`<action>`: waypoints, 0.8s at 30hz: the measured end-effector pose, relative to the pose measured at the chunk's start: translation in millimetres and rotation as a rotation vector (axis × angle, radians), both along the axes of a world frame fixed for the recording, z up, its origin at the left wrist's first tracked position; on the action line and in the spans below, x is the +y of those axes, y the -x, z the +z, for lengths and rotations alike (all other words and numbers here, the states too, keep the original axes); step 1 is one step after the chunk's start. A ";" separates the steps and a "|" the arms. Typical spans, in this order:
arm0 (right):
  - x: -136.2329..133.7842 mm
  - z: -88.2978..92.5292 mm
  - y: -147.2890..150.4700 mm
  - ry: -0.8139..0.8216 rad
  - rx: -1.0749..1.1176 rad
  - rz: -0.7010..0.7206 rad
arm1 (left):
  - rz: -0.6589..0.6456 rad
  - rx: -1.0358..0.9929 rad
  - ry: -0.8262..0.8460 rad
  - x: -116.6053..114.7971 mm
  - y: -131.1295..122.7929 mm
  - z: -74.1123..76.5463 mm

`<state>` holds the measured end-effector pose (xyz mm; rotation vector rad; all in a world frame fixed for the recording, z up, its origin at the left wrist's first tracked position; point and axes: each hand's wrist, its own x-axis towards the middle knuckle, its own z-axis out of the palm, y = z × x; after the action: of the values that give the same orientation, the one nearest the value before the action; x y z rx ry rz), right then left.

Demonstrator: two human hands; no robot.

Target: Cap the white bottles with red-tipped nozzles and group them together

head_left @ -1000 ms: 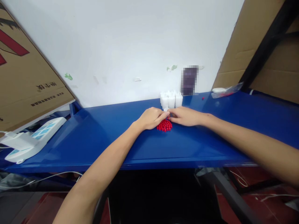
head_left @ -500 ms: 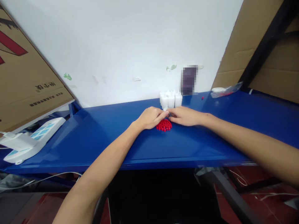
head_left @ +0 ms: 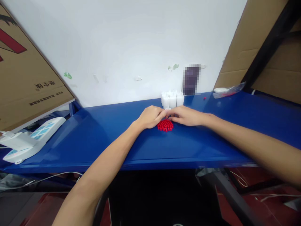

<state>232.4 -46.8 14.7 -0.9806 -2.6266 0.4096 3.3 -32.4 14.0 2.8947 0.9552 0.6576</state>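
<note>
A small pile of red caps [head_left: 165, 125] lies on the blue table [head_left: 98, 138]. My left hand [head_left: 150, 116] and my right hand [head_left: 185, 115] meet just behind the pile, fingertips pinched together on a small white bottle [head_left: 167, 109] that is mostly hidden between them. A cluster of several white bottles [head_left: 172, 99] stands upright right behind my hands, near the wall.
A white device with light-blue panels [head_left: 30, 141] rests at the table's left end under a leaning cardboard box [head_left: 25, 78]. A clear bag with a white lid [head_left: 227, 90] and one stray red cap [head_left: 204, 98] lie at the back right. Cardboard and a black frame stand at right.
Both hands have stayed pinched together behind the red pile, shifting slightly up toward the bottles; more of the red caps shows now.
</note>
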 end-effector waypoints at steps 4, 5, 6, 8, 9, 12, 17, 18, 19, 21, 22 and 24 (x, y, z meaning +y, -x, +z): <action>2.4 -2.2 -1.4 -0.006 -0.009 -0.004 | -0.013 -0.011 -0.002 -0.3 -0.2 0.3; 2.8 -2.4 -1.7 -0.009 -0.014 -0.002 | -0.016 -0.011 -0.002 -0.5 -0.3 0.5; 3.1 -2.5 -1.8 -0.010 -0.021 0.000 | -0.017 -0.010 0.000 -0.7 -0.3 0.6; 3.3 -2.3 -1.8 -0.015 -0.030 0.004 | -0.013 -0.006 0.009 -1.3 -0.4 0.8; 3.3 -2.1 -1.7 -0.017 -0.033 0.007 | -0.008 -0.004 0.014 -1.7 -0.4 0.9; 2.7 -1.4 -1.5 -0.022 -0.035 0.009 | 0.002 -0.005 0.017 -2.3 -0.7 1.1; 1.3 -0.2 -1.9 -0.017 -0.050 0.001 | -0.005 -0.002 0.019 -0.7 -1.0 1.1; 1.1 0.1 -1.8 -0.017 -0.052 0.003 | -0.007 -0.003 0.019 -0.2 -0.9 0.9; 0.8 0.4 -1.7 -0.018 -0.053 0.005 | -0.010 -0.004 0.017 0.2 -0.7 0.7; 0.1 1.1 -1.0 -0.021 -0.055 0.007 | -0.018 -0.004 0.012 0.9 -0.2 0.2; -0.3 1.5 -0.5 -0.022 -0.056 0.005 | -0.024 -0.003 0.010 1.1 0.1 0.0; -1.1 2.4 0.4 -0.018 -0.057 0.001 | -0.031 0.000 0.010 1.4 0.3 -0.2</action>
<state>232.0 -48.0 17.1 -0.9999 -2.6765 0.3622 3.0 -31.1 13.8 2.8950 0.9090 0.6490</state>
